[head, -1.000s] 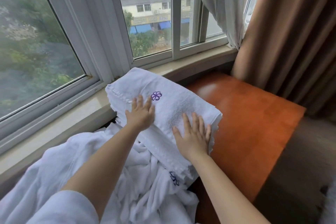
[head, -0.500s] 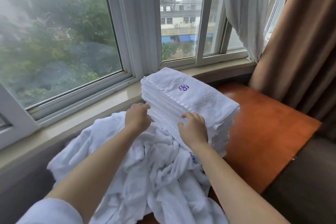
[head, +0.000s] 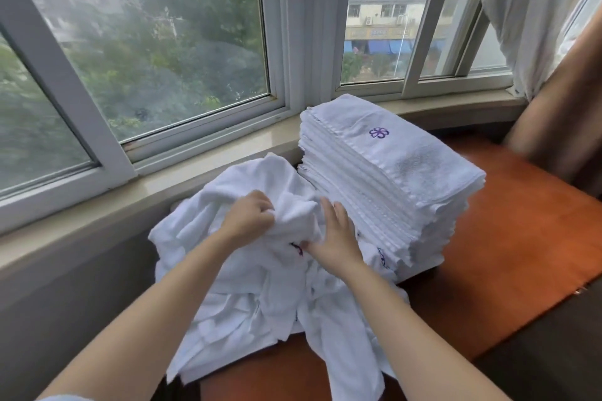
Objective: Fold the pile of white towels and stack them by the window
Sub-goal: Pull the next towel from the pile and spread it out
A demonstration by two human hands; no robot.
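Head view: tall stack of folded white terry towels point(head: 391, 179) on orange-brown wooden surface point(head: 508, 238), just beside window sill point(head: 228, 153). Rumpled pile of unfolded white towels point(head: 247, 277) touching stack's left side. Left hand point(head: 249, 218) fingers curled, gripping pile cloth. Right hand point(head: 335, 234) thumb pinching same cloth, fingers straight against stack.

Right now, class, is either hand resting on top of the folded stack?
No. Both the left hand and right hand are on the crumpled towels beside the folded stack.
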